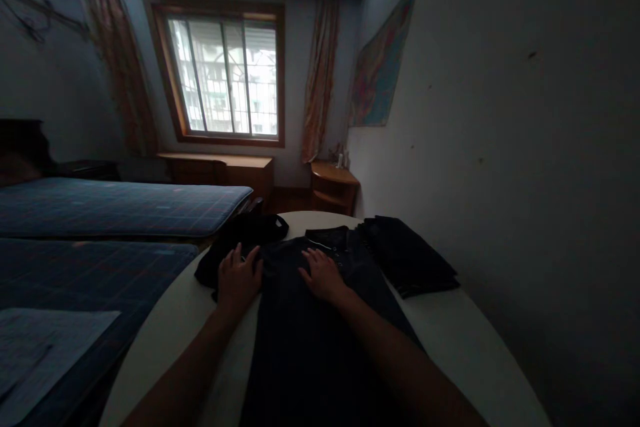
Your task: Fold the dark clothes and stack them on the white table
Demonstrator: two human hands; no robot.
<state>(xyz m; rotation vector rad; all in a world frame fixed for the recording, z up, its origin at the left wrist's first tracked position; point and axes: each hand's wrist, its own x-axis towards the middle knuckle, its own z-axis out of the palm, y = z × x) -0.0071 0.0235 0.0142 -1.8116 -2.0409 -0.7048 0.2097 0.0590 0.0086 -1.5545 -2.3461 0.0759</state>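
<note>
A dark shirt [300,340] with a collar and a buttoned neck lies spread on the round white table [475,353], its collar at the far end. My right hand [323,273] rests flat on its upper chest, fingers spread. At the shirt's left shoulder is my left hand [239,275], fingers apart, over the edge of a black bundled garment [265,227]. Whether the left hand touches the shirt or the bundle I cannot tell. Neither hand grips anything.
A stack of folded dark clothes [407,257] sits on the table's right side. Left of the table are beds with blue plaid mattresses [125,207]; a pale sheet [50,353] lies on the nearer one. A wall [560,227] rises on the right.
</note>
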